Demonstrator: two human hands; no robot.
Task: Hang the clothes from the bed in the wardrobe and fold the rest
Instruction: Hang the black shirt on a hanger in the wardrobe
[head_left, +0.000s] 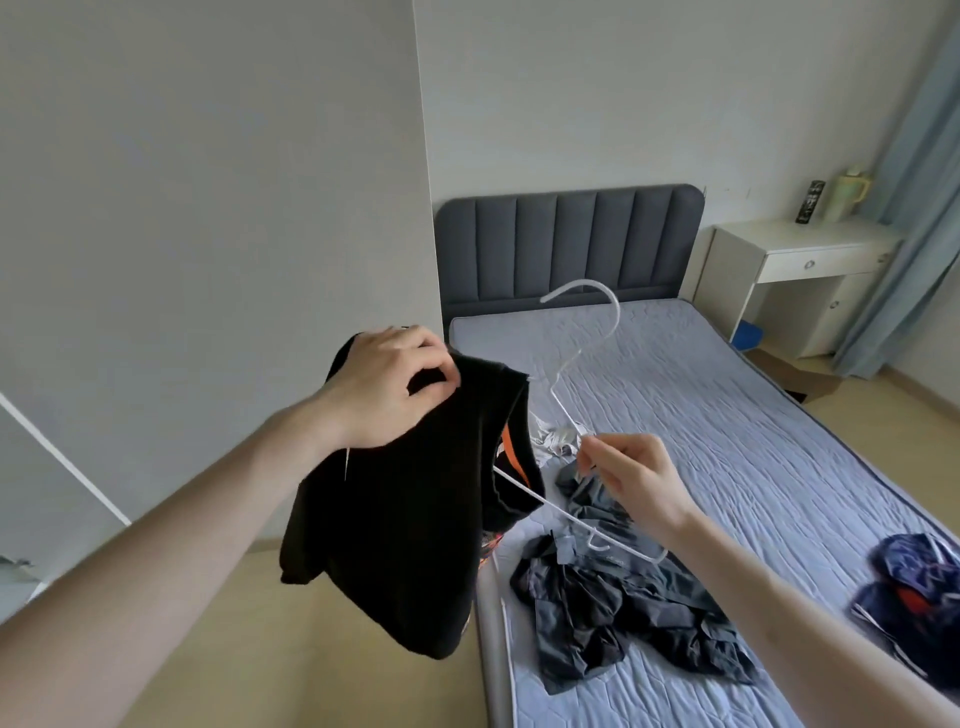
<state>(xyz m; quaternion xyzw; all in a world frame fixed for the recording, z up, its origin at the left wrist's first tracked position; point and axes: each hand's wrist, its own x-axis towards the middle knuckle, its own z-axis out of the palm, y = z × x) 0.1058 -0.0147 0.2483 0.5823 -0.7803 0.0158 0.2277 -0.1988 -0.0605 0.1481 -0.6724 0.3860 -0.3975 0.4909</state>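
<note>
My left hand (387, 387) grips the top edge of a black shirt (395, 540) with orange print, held up in the air beside the bed (727, 441). A white wire hanger (582, 353) reaches into the shirt, hook pointing up. My right hand (631, 475) pinches the hanger's right arm. On the mattress below lie a crumpled dark grey garment (613, 618), a small light grey piece (558, 441) and, at the right edge, a navy garment with orange (914, 597).
A tall white wardrobe panel (208, 208) fills the left side. The bed has a grey padded headboard (566, 244). A white desk (800, 275) with a mug and a dark can stands at the back right, by a blue curtain (919, 208). Wooden floor lies below the shirt.
</note>
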